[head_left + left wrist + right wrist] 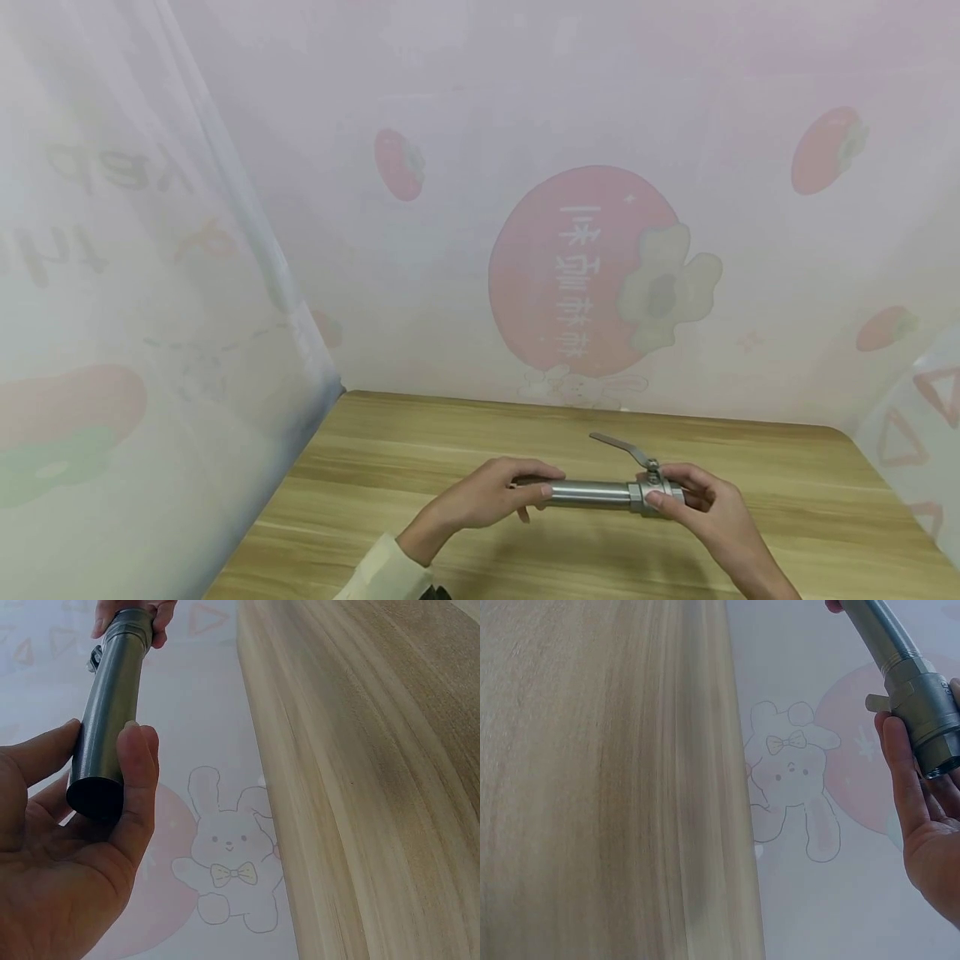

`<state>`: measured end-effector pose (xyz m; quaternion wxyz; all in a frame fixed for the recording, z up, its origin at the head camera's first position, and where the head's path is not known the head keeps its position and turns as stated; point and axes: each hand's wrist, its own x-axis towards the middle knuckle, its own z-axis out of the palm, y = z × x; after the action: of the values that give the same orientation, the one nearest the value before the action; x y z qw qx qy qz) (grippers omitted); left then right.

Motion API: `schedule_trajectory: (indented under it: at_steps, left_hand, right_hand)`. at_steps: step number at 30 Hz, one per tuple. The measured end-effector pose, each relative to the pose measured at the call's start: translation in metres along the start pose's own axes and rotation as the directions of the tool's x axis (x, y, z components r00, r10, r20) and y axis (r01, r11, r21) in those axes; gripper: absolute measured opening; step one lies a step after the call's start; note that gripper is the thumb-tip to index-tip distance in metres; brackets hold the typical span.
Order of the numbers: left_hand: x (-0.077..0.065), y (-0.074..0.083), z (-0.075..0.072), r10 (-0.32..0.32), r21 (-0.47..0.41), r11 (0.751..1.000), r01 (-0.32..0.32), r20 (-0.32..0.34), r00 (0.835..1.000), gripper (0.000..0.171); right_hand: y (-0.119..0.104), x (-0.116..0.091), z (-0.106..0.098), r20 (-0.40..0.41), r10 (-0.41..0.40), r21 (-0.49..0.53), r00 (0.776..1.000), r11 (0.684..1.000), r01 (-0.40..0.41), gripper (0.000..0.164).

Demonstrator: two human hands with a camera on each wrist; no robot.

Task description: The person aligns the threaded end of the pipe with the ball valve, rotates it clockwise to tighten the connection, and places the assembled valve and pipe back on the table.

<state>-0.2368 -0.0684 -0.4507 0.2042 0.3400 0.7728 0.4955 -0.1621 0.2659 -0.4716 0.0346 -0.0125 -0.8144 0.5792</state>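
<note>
A shiny metal pipe point(592, 492) is joined at its right end to a ball valve point(645, 495) with a flat lever handle point(621, 444) that points up and to the left. Above the table, both hands hold the joined piece roughly level. My left hand point(495, 493) grips the free end of the pipe between thumb and fingers; its round end face point(96, 796) shows in the left wrist view. Around the valve body, the right hand point(716, 510) has its thumb in front and fingers behind. In the right wrist view the valve's open hexagonal end point(939, 761) faces the camera.
The wood-grain table point(420, 433) spreads beneath the hands. Behind it hangs a pale curtain point(450, 317) printed with strawberries and a rabbit, and similar sheets hang at the left point(172, 375) and right point(918, 442). A light sleeve point(386, 571) covers the left forearm.
</note>
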Motion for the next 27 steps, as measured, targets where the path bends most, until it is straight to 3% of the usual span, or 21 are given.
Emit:
schedule_trajectory:
  at_steps: [27]
  left_hand:
    - [0.0005,0.0017,0.001,0.022,0.071,0.997,-0.018,-0.051,0.998,0.034]
  right_hand:
    - [-0.003,-0.0013,-0.0012,0.002,0.003,0.011,1.0,1.0,-0.003,0.044]
